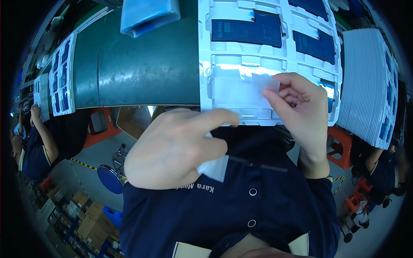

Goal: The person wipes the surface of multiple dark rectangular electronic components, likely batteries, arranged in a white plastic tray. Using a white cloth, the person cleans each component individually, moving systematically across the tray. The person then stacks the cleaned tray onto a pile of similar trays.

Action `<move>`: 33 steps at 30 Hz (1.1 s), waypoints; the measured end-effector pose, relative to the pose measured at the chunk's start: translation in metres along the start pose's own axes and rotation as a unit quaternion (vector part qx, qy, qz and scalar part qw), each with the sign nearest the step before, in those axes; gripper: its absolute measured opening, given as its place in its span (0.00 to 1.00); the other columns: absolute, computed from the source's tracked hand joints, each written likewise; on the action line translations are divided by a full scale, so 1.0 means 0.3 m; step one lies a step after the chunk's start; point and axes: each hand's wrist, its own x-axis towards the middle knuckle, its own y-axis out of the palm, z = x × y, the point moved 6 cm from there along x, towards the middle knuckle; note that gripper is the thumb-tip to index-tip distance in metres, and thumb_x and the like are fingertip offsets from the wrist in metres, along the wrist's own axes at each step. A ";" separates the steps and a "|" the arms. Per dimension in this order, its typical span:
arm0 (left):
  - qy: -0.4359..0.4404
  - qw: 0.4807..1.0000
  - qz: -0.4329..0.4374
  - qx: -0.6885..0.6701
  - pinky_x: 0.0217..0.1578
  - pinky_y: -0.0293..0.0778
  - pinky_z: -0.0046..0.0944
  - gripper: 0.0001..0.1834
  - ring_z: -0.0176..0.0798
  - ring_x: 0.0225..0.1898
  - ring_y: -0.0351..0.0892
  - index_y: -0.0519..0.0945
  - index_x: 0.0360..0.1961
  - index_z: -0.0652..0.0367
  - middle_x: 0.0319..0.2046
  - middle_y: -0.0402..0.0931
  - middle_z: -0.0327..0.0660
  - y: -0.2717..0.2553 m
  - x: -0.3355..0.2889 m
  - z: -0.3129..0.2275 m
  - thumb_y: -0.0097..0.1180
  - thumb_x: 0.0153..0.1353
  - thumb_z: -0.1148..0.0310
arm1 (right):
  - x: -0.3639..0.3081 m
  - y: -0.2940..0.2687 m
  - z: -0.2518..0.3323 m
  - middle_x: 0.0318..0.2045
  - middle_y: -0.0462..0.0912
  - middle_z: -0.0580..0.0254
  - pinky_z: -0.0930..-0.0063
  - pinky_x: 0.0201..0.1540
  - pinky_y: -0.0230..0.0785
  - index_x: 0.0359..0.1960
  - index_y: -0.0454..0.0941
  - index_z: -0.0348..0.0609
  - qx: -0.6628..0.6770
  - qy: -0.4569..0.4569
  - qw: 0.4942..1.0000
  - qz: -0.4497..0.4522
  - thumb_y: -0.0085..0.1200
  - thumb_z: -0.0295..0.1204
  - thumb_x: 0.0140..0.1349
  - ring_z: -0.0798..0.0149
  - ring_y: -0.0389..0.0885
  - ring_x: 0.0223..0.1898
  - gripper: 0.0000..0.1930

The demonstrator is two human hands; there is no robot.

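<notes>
The right hand [302, 103] pinches a translucent white slip [266, 82] between thumb and forefinger, above a white moulded tray [205, 60]. White film [217, 169] shows beneath the blurred left hand [174, 144]; its grip cannot be told.

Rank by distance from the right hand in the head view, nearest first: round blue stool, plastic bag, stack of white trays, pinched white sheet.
1. White sheet: pinched by the right hand.
2. Stack of white trays: to the hand's right.
3. Plastic bag: upper left.
4. Round blue stool: lower left.
</notes>
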 end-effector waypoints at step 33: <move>-0.150 0.933 -0.315 -0.090 0.37 0.67 0.33 0.22 0.32 0.37 0.71 0.82 0.42 0.65 0.40 0.68 0.39 -0.146 0.050 0.133 0.63 0.40 0.79 | 0.042 -0.083 0.062 0.35 0.75 0.61 0.75 0.31 0.65 0.32 0.79 0.37 -0.215 -0.168 0.961 0.044 0.67 0.21 0.42 0.63 0.73 0.28 0.14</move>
